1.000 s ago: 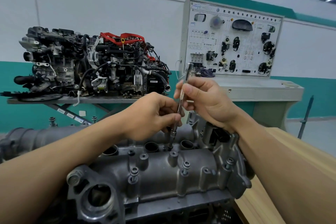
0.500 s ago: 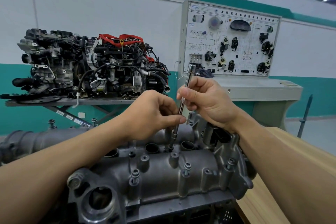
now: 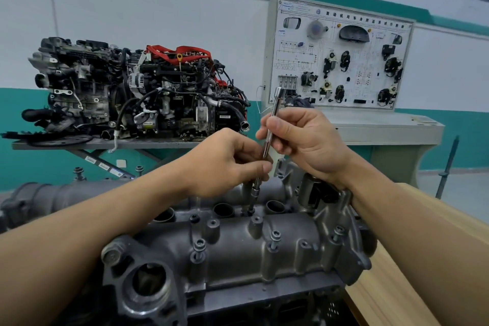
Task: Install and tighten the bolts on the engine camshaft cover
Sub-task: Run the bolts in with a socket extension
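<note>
Right, the camshaft cover (image 3: 264,251) lay across the bottom of the view, a cast grey piece, heavy and rigid by the look of it, with the wooden surface (image 3: 383,286) just beside it on the right. Along its near edge, left to right, three bolts (image 3: 199,245) stood proud of their bosses, not yet run down. They were small steel things, hard and light and probably a bit slick, so better turned through the tool than with fingers. The tool was a slim extension bar (image 3: 265,149) that looked stiff and smooth, with what seemed a knurled band where fingers would bite best. Its socket (image 3: 256,190) pointed down at the far-row bolt (image 3: 250,211), between two round openings, and the bar leaned a little to the right at the top.

The left hand (image 3: 227,164) had its grip pinched on the lower shaft, thumb and forefinger closed round it just above the socket to steady it. Further right, the right hand (image 3: 304,140) had its grip closed on the upper shaft, fingertips wrapped round the band and the square drive end poking out above. My read was a bolt being spun down by hand, with plenty left to tighten.
</note>
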`<state>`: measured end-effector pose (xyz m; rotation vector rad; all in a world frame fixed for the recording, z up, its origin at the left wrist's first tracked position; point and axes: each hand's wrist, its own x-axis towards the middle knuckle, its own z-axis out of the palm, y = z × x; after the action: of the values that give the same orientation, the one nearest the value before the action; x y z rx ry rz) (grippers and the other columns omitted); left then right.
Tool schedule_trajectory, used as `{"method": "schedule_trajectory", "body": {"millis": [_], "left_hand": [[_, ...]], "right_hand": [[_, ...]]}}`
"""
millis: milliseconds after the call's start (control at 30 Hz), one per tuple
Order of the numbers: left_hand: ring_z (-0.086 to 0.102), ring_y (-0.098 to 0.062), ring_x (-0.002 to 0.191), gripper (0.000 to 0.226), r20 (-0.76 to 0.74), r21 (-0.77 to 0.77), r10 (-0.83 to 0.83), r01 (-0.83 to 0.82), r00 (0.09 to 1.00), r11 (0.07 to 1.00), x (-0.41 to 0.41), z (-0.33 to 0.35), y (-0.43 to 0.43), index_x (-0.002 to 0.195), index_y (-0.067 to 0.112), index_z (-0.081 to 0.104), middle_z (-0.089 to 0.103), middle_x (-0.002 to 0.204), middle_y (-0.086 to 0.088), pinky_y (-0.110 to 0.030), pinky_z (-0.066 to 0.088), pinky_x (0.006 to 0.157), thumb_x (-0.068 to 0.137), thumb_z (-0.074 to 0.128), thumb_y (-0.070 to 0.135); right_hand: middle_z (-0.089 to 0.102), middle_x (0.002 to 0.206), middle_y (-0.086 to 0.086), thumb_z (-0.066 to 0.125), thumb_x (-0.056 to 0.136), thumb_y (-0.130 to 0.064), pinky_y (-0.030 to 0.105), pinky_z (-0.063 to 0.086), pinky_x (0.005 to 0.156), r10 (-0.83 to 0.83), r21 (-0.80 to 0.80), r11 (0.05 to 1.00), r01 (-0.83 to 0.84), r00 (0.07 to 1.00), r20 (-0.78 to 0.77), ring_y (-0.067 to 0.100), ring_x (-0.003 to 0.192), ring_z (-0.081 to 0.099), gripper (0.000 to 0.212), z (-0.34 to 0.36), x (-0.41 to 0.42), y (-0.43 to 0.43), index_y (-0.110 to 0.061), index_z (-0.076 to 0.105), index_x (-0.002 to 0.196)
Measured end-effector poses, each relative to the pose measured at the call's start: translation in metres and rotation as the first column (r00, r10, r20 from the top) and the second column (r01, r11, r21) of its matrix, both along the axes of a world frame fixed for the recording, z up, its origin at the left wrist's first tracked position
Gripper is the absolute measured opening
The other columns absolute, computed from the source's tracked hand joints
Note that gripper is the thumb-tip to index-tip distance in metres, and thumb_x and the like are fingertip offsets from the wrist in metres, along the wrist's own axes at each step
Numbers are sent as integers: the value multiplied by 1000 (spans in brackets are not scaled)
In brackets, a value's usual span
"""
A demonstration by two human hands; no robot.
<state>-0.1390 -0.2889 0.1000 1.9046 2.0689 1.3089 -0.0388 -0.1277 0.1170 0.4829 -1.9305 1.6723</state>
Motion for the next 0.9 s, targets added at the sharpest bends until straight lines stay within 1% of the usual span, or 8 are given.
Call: {"method": "schedule_trajectory", "body": {"millis": [133, 300, 400, 467, 533, 667, 800, 900], "left_hand": [[64, -22, 62, 38, 45, 82, 32, -35, 999, 996, 1, -1, 0, 82, 6, 78, 74, 71, -15, -51, 57, 68, 71, 80, 42], [73, -34, 69, 18, 117, 67, 5, -13, 993, 998, -1, -2, 1, 83, -4, 74, 76, 73, -12, -44, 62, 70, 87, 75, 14], [74, -37, 79, 14, 166, -15, -24, 27, 986, 1000, 0, 1, 0, 91, -5, 72, 77, 81, -12, -45, 62, 77, 93, 68, 8], [75, -30, 80, 9, 191, -54, -39, 50, 981, 997, 0, 3, 0, 95, -1, 71, 78, 84, -11, -41, 63, 78, 94, 65, 5], [75, -23, 83, 7, 223, -73, -58, 76, 973, 994, 1, 5, -1, 97, 5, 69, 78, 87, -10, -33, 62, 77, 95, 63, 3], [75, -24, 92, 11, 215, -120, -72, 99, 974, 988, 3, 8, -3, 103, 7, 68, 79, 95, -8, -29, 61, 81, 97, 60, 2], [75, -21, 95, 14, 153, -141, -77, 99, 985, 985, 8, 10, -5, 104, 15, 68, 79, 98, -3, -31, 60, 87, 98, 59, 5], [76, -21, 89, 10, 135, -104, -37, 51, 990, 993, 12, 6, -4, 102, 15, 69, 79, 93, -2, -38, 60, 87, 97, 63, 9]], "right_hand": [[73, 68, 10, 78, 68, -20, 18, 45, 45, -145, 138, 978, 155, 986, -83, 11, 49, 59, 28, 9, -3, -5, 6, 68, 75], [66, 65, 25, 85, 61, -23, 24, 48, 45, -287, 240, 918, 315, 947, -144, 18, 47, 58, 34, 17, -2, -10, 2, 63, 70], [68, 78, 31, 77, 71, -31, 30, 51, 52, -291, 335, 892, 302, 953, -84, 22, 56, 62, 47, 26, 5, -11, 10, 64, 89], [70, 82, 24, 66, 84, -34, 29, 51, 52, -289, 445, 854, 271, 957, -27, 22, 62, 65, 38, 43, 14, -10, 0, 65, 100], [70, 76, 8, 59, 96, -27, 22, 49, 53, -318, 623, 727, 289, 946, -67, 16, 64, 64, 19, 66, 26, -9, -11, 67, 102], [64, 77, -4, 54, 101, -24, 16, 46, 64, -338, 890, 378, 255, 933, -124, 8, 70, 59, 15, 95, 37, -8, -16, 66, 100], [52, 67, -5, 44, 103, -35, 19, 36, 57, -371, 978, 42, 205, 912, -175, 9, 62, 47, 19, 105, 38, -15, -24, 50, 89], [47, 59, -7, 42, 102, -45, 23, 31, 55, -376, 970, -130, 207, 895, -241, 7, 58, 46, 32, 116, 39, -21, -21, 49, 80]]}}
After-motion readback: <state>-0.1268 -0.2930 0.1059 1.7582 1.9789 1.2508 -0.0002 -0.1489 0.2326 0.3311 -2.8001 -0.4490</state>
